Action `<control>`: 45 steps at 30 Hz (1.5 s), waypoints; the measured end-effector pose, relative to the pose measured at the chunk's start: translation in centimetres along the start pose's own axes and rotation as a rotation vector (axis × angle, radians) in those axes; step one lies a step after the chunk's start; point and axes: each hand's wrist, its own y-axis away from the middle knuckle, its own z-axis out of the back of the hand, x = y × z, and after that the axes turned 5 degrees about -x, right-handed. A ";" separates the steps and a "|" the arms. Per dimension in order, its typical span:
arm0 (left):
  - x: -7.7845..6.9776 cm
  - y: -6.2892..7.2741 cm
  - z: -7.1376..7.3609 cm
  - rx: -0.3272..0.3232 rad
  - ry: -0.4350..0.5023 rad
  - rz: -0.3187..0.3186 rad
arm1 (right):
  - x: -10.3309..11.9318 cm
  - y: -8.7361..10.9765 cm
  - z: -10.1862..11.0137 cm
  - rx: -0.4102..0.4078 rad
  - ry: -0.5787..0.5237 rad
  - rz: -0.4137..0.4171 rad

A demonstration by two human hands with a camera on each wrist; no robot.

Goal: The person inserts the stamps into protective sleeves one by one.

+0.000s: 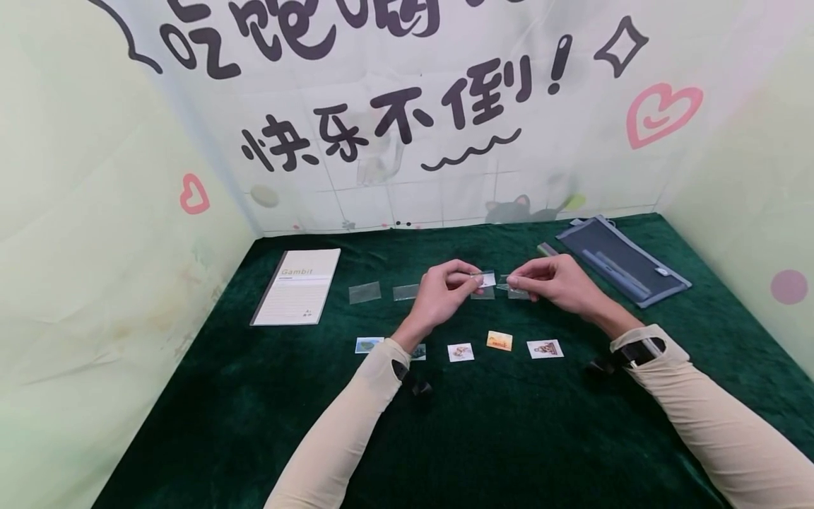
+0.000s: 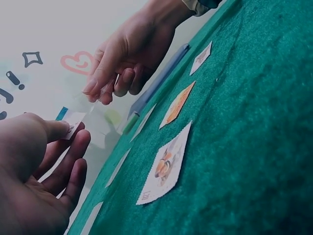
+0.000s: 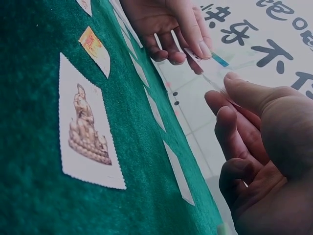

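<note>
Above the back middle of the table my left hand [image 1: 441, 290] pinches a small white piece [image 2: 73, 121] with a blue edge between thumb and fingers. Facing it, my right hand [image 1: 556, 283] pinches a thin clear plastic piece [image 3: 213, 81] that reaches toward the white one; whether the two are joined I cannot tell. Below the hands lie several small stamps in a row: a blue one [image 1: 369, 345], one with a small picture [image 1: 461, 352], an orange one [image 1: 499, 341] and one showing a bronze statue [image 3: 88, 129]. My left sleeve partly covers another stamp [image 1: 418, 352].
Several clear plastic rectangles [image 1: 364, 293] lie in a row behind the stamps, some under my hands. At the left is a notebook [image 1: 308, 293]. A blue zip pouch [image 1: 636, 247] lies back right, beside a small green-edged item [image 1: 547, 249]. Dark green cloth [image 1: 496, 431] covers the table.
</note>
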 end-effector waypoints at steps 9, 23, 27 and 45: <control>0.0 0.1 -0.1 0.032 0.020 -0.010 | 0.0 0.0 -0.1 -0.002 -0.020 0.004; 0.1 0.2 -0.2 0.064 0.035 0.006 | 0.2 0.0 -0.6 -0.050 -0.043 -0.007; 0.0 0.2 -0.3 0.068 0.040 0.016 | 0.2 0.0 -0.7 -0.048 -0.056 -0.011; -0.1 0.3 -0.3 0.081 0.044 0.052 | 0.5 0.1 -1.1 -0.025 -0.043 0.004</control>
